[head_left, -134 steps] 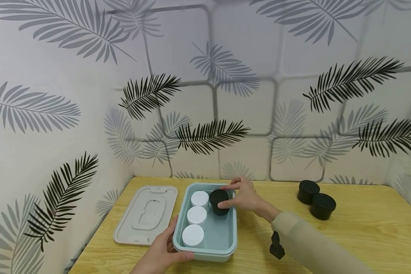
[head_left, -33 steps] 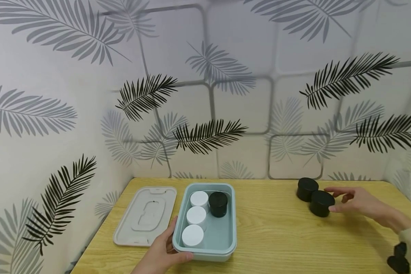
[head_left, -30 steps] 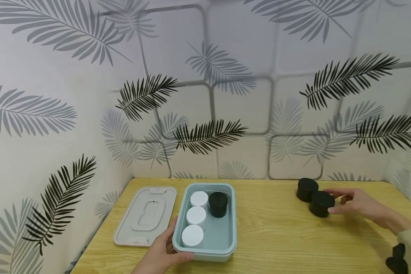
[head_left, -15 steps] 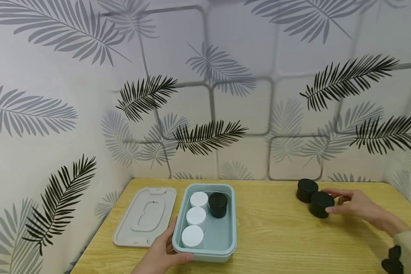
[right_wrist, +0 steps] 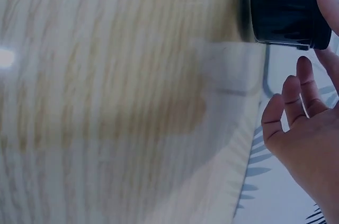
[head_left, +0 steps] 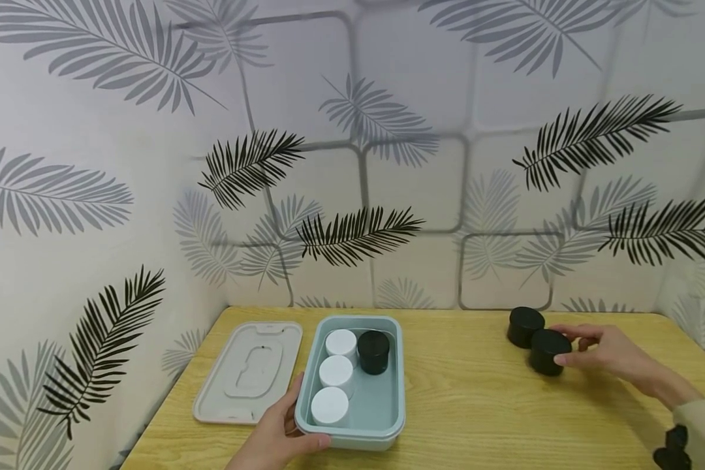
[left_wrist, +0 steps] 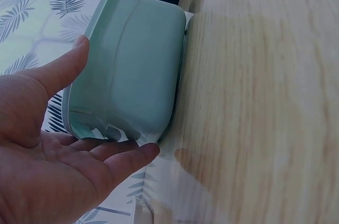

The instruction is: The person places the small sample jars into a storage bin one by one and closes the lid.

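My left hand (head_left: 276, 427) holds the near left corner of a pale blue-green plastic bin (head_left: 376, 408), thumb at the front rim and fingers along the side. The left wrist view shows the bin's outer wall (left_wrist: 143, 60) close up between thumb and fingers. Inside stand three white-topped round jars (head_left: 336, 372) in a column and one black jar (head_left: 373, 351) at the far right. Off to the right, my right hand (head_left: 608, 356) pinches a lidded black jar (head_left: 546, 356) between thumb and index finger. In the right wrist view this jar (right_wrist: 283, 11) shows side-on, the other fingers loosely bent below.
A second black jar (head_left: 525, 326) stands just behind and left of the pinched one. Flat on the wooden table (head_left: 464, 405), left of the bin, lies a translucent lid (head_left: 249, 372). Leaf-patterned walls (head_left: 423, 261) rise at the back and left.
My right hand has left the black jar that it held in the bin earlier and moved right to another black jar, closing thumb and finger on it. My left hand stays on the bin.
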`<action>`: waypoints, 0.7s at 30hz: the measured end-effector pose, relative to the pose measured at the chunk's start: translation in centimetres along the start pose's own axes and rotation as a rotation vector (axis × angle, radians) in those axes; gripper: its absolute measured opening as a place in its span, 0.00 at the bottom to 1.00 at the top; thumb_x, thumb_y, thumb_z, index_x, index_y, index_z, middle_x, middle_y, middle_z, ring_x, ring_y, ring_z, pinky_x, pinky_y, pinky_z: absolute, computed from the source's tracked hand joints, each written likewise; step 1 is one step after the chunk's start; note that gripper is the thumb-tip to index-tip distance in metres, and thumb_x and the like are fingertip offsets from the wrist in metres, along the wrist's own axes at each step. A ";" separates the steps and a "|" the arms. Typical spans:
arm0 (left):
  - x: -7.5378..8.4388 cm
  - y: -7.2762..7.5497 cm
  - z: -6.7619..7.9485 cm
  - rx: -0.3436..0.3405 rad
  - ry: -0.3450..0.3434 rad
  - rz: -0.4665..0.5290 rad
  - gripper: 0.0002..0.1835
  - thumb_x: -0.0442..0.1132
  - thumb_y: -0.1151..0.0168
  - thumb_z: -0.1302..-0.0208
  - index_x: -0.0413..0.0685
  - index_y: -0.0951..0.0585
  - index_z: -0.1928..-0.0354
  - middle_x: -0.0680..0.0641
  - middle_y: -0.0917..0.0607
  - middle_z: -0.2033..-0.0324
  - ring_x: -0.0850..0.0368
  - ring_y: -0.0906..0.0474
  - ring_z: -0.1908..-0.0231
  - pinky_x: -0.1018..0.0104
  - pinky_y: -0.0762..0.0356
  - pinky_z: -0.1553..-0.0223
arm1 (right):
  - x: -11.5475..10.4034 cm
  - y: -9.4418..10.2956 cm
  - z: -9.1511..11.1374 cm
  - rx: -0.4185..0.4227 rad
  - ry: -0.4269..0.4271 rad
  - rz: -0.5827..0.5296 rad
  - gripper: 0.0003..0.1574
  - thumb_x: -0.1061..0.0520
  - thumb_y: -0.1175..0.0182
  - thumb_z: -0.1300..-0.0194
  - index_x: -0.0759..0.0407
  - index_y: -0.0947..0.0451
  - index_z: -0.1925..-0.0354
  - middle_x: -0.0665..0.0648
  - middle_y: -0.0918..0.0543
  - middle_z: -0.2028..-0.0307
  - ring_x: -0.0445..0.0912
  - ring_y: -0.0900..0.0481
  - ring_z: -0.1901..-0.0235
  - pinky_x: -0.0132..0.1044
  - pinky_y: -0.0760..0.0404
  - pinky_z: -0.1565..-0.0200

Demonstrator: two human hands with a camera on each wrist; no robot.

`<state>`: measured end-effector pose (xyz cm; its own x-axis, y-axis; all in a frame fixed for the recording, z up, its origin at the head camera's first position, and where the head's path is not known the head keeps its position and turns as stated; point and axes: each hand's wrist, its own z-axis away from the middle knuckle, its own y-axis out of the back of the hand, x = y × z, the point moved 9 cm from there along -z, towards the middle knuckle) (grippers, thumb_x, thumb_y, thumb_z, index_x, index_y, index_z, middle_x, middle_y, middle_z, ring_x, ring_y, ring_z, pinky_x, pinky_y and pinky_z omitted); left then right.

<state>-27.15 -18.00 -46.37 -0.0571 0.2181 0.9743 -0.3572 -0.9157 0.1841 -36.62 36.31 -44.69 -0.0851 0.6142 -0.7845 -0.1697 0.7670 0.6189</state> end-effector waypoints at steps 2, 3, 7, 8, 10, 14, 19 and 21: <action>-0.1 0.0 0.0 0.002 0.006 0.005 0.62 0.44 0.22 0.35 0.37 0.59 0.16 0.28 0.45 0.21 0.42 0.29 0.31 0.57 0.22 0.38 | -0.9 0.0 0.1 -0.002 0.002 0.025 0.46 0.47 0.27 0.31 0.65 0.31 0.24 0.69 0.24 0.47 0.55 0.24 0.55 0.39 0.26 0.64; -0.1 0.0 0.0 0.001 0.007 0.009 0.62 0.44 0.22 0.35 0.37 0.59 0.16 0.28 0.45 0.21 0.42 0.29 0.31 0.58 0.22 0.38 | -1.4 0.1 0.1 0.000 0.013 0.039 0.46 0.47 0.27 0.31 0.65 0.31 0.24 0.71 0.24 0.43 0.59 0.22 0.48 0.39 0.24 0.61; -0.1 0.0 0.0 -0.006 0.002 0.024 0.62 0.44 0.22 0.34 0.37 0.60 0.16 0.28 0.45 0.21 0.42 0.28 0.31 0.58 0.22 0.38 | -3.8 -0.1 -0.1 -0.002 0.031 0.067 0.48 0.45 0.27 0.31 0.64 0.32 0.23 0.77 0.38 0.25 0.75 0.40 0.28 0.60 0.22 0.39; -0.1 0.0 0.1 -0.007 0.001 0.026 0.62 0.44 0.22 0.34 0.37 0.60 0.16 0.28 0.45 0.21 0.42 0.28 0.31 0.59 0.22 0.38 | -4.5 -0.3 -0.2 -0.005 0.035 0.059 0.48 0.45 0.27 0.31 0.64 0.32 0.23 0.77 0.39 0.25 0.76 0.41 0.28 0.64 0.25 0.37; -0.2 0.0 0.1 -0.005 0.003 0.023 0.62 0.44 0.22 0.34 0.37 0.59 0.16 0.28 0.44 0.21 0.43 0.28 0.31 0.59 0.22 0.38 | -5.8 -0.6 -0.5 -0.005 0.036 0.049 0.48 0.44 0.26 0.32 0.63 0.31 0.24 0.77 0.40 0.24 0.77 0.42 0.28 0.69 0.29 0.36; -0.1 0.0 0.1 0.000 0.008 0.018 0.62 0.44 0.22 0.35 0.38 0.59 0.16 0.28 0.44 0.21 0.42 0.28 0.31 0.58 0.22 0.38 | -9.1 -1.7 -1.0 -0.011 0.073 0.005 0.48 0.45 0.25 0.33 0.62 0.30 0.24 0.77 0.37 0.25 0.75 0.39 0.28 0.67 0.27 0.37; -0.1 0.0 0.1 0.005 0.016 0.011 0.63 0.45 0.21 0.35 0.40 0.59 0.15 0.29 0.43 0.21 0.42 0.28 0.31 0.57 0.22 0.38 | -13.3 -3.8 -1.7 0.005 0.140 -0.032 0.47 0.46 0.23 0.35 0.60 0.27 0.25 0.75 0.25 0.37 0.71 0.28 0.38 0.56 0.18 0.47; -0.1 0.1 0.1 0.007 0.019 0.012 0.63 0.46 0.22 0.35 0.40 0.59 0.15 0.28 0.43 0.21 0.42 0.28 0.31 0.57 0.22 0.38 | -15.0 -4.9 -2.0 0.016 0.178 -0.035 0.45 0.46 0.22 0.37 0.59 0.25 0.27 0.72 0.24 0.39 0.70 0.28 0.38 0.56 0.19 0.46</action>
<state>-27.06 -18.14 -46.46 -0.0785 0.2136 0.9738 -0.3498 -0.9206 0.1737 -36.43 22.98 -35.97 -0.2518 0.5457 -0.7992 -0.1597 0.7911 0.5905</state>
